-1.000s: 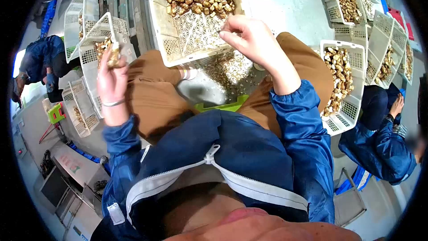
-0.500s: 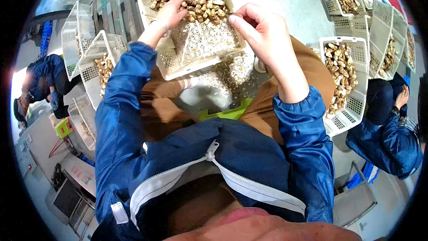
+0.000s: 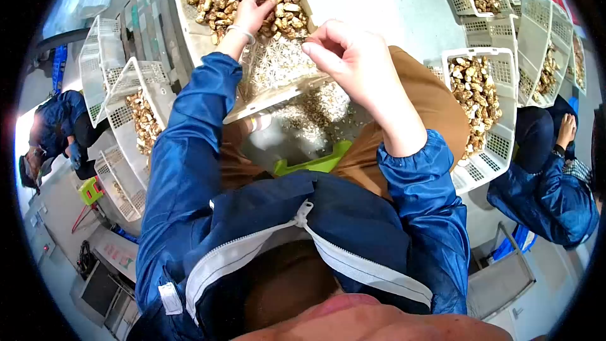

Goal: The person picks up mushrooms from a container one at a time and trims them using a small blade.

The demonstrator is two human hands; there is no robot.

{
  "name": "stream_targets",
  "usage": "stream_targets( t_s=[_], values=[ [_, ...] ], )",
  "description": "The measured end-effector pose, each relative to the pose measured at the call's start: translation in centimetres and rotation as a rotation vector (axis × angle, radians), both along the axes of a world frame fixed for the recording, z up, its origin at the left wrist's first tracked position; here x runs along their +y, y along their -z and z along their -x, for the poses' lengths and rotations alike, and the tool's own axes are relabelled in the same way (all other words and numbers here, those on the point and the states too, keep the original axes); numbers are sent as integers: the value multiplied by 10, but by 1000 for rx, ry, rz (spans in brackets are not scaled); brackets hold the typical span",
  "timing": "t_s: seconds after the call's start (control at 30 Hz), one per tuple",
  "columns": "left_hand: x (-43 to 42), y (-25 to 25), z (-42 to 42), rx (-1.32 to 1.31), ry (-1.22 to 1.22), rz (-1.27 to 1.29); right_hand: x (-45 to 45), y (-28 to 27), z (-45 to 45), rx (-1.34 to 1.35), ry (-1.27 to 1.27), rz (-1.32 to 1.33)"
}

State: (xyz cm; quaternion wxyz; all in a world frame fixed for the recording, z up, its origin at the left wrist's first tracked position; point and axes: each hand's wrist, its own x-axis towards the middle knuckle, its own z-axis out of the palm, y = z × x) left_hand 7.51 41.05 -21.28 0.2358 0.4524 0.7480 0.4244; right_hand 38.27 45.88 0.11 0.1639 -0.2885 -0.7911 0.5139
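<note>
While a white crate (image 3: 268, 101) sits in front of the knees, brown pieces (image 3: 218, 3) lie heaped across its far part. The left hand (image 3: 252, 15) reaches in, its bent fingers at the heap, their grip unclear. Over the crate's near right side, the right hand (image 3: 353, 60) curls its fingers toward the thumb; whether they pinch something, I cannot tell.

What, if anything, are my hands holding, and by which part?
The left hand is among the brown pieces; whether it grips one can't be told. The right hand is pinched; anything between its fingertips is too small to tell.
</note>
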Motion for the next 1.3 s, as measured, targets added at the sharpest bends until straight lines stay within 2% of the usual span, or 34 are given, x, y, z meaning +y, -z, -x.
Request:
stream_targets(
  t_s=[0.03, 0.07, 0.1, 0.17, 0.23, 0.3, 0.37, 0.43, 0.6, 0.7, 0.73, 0.83, 0.87, 0.97, 1.0, 1.1, 1.13, 1.27, 1.3],
  values=[
    [-11, -34, -14, -350, -5, 122, -1, -1, 0, 5, 0, 14],
    [-26, -87, -38, -240, 66, 149, -3, -2, 1, 10, -1, 29],
    [-40, -109, -51, -499, 68, 138, -5, -2, 2, 36, -10, 3],
    [-73, -160, -76, -580, 93, 138, -9, -3, 6, 83, -30, -44],
    [-100, -192, -95, -619, 67, 124, -14, -1, 13, 230, -87, -126],
    [-124, -200, -107, -683, 21, 67, -26, 8, 21, 389, -126, -163],
    [-137, -215, -124, -654, -21, 34, -34, 5, 24, 415, -170, -180],
    [-144, -220, -134, -674, -12, -84, -40, 7, 26, 450, -185, -213],
    [-154, -220, -127, -419, 73, -80, -43, 7, 33, 471, -208, -218],
    [-154, -222, -121, -339, 107, -50, -42, -5, 30, 206, -178, 195],
    [-152, -222, -119, -307, 133, -98, -41, -4, 33, 294, -161, 204],
    [-148, -215, -114, -33, 130, -135, -39, 5, 40, 471, -234, -122],
    [-150, -218, -119, -36, 75, -62, -44, 11, 39, 407, -180, -130],
    [-151, -215, -116, 191, 145, -136, -39, 10, 36, 187, -135, 368],
    [-150, -214, -114, 227, 174, -169, -39, 7, 35, 245, -135, 507],
    [-150, -221, -117, 175, 154, -168, -44, 4, 35, 266, -153, 332],
    [-149, -224, -112, 336, 211, -171, -40, 8, 36, 364, -223, 100],
    [-153, -223, -118, -221, 149, -88, -38, 6, 32, 284, -130, 617],
    [-154, -224, -119, -363, 121, -60, -39, 3, 31, 314, -139, 563]
  ],
)
